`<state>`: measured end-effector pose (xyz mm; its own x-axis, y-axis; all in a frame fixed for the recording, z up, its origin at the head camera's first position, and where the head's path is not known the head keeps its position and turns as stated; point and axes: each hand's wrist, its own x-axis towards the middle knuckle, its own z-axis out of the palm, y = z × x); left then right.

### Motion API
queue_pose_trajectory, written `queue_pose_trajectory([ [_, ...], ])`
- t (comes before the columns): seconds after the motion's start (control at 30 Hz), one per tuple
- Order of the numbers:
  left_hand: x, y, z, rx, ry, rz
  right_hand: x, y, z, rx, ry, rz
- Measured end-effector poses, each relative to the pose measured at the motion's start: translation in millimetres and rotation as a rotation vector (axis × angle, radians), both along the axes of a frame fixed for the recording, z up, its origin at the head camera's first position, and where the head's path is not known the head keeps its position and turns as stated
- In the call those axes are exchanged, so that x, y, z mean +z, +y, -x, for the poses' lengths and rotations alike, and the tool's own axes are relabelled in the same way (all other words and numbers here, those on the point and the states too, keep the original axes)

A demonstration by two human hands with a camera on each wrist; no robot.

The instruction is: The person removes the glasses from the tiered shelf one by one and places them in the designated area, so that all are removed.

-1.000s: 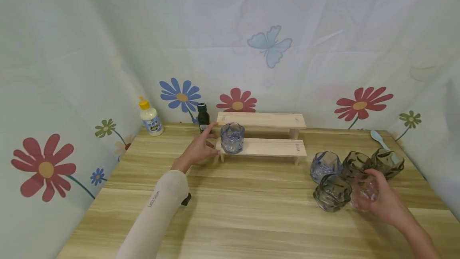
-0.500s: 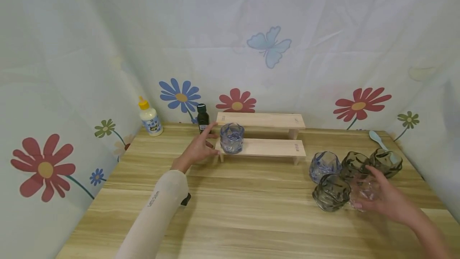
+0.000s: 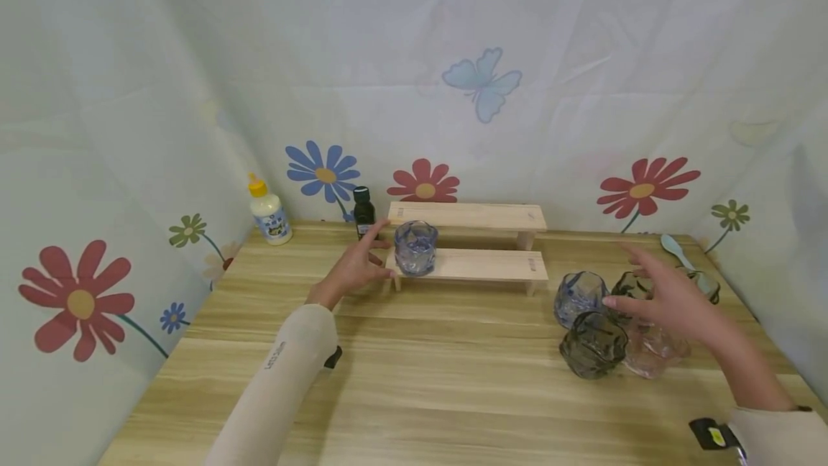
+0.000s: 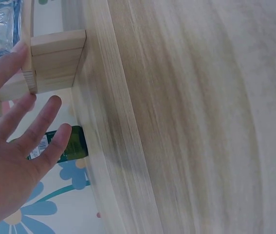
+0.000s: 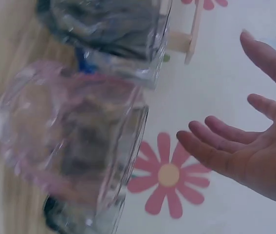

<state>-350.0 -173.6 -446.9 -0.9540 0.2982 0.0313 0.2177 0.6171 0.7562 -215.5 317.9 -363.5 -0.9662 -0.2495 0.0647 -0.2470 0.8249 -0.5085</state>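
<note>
My left hand [image 3: 352, 270] rests at the left end of a two-step wooden shelf [image 3: 485, 265], fingers spread and fairly straight. In the left wrist view its thumb lies at the edge of the lower step. A blue-tinted glass [image 3: 416, 250] stands on that step beside the hand. Over a cluster of faceted glasses, my right hand [image 3: 675, 300] hovers with fingers apart, holding nothing. Beneath it stand a pink glass [image 3: 652, 352], a grey-green glass [image 3: 593, 346], and another blue glass [image 3: 578, 298]. Two more grey-green glasses behind are partly hidden by the hand.
Behind my left hand stands a dark green bottle [image 3: 364, 211]. A white bottle with a yellow cap [image 3: 272, 216] is at the far left. A pale blue spoon [image 3: 677, 250] lies at the back right. Printed cloth walls [image 3: 550, 128] enclose the wooden table [image 3: 420, 380].
My right hand has let go of the pink glass, opened, and risen up and to the left above the glasses. The pink glass stays put. My left hand keeps its place.
</note>
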Motion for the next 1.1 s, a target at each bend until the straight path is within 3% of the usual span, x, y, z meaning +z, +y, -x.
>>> queue_pose_trajectory([
  [0.23,0.8,0.0,-1.0,-0.001,0.002,0.004,10.9,-43,33.2,0.164,-0.047,0.181],
  [0.43,1.8,0.2,-1.2,-0.004,0.015,0.004,10.8,-86,61.1,0.270,-0.134,0.216],
  [0.77,-0.1,0.6,0.3,-0.008,0.002,-0.005,-6.0,-151,99.0,0.321,-0.227,0.270],
  [0.9,0.8,0.5,0.1,0.000,0.005,-0.002,-13.3,-171,108.5,0.372,-0.204,0.285],
  [1.1,1.7,1.0,-0.8,0.006,0.002,0.005,-25.0,-200,118.0,0.367,-0.176,0.273],
])
